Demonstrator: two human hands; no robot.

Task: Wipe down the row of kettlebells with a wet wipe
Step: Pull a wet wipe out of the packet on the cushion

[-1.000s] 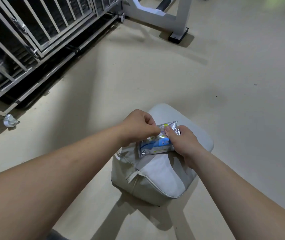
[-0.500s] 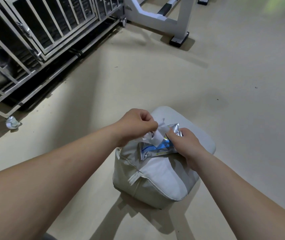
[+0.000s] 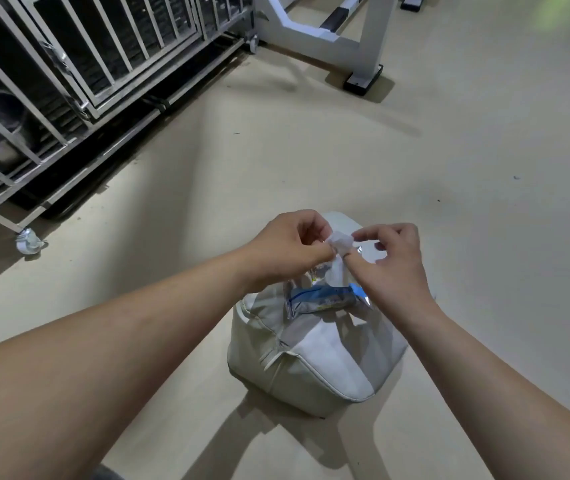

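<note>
View: head
Left hand (image 3: 290,249): centre of the frame, fingers curled, pinching the wipe's (image 3: 340,241) upper end.
Right hand (image 3: 396,268): just right of it, thumb and forefinger pinching the same wipe, other fingers loosely bent.
Wipe: white, between both hands, lower end running down into the pack (image 3: 325,299).
Pack: silver-blue, lying on the cushion (image 3: 318,368).
Cushion: pale, on the floor (image 3: 449,150), lower centre.
Rack (image 3: 79,109): metal bars, upper left.
Frame (image 3: 366,39): white, top centre.

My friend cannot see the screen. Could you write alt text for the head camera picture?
A left hand and a right hand pinch a white wipe sticking up from a silvery blue packet on a pale cushion on the floor. A barred metal rack stands at upper left.
</note>
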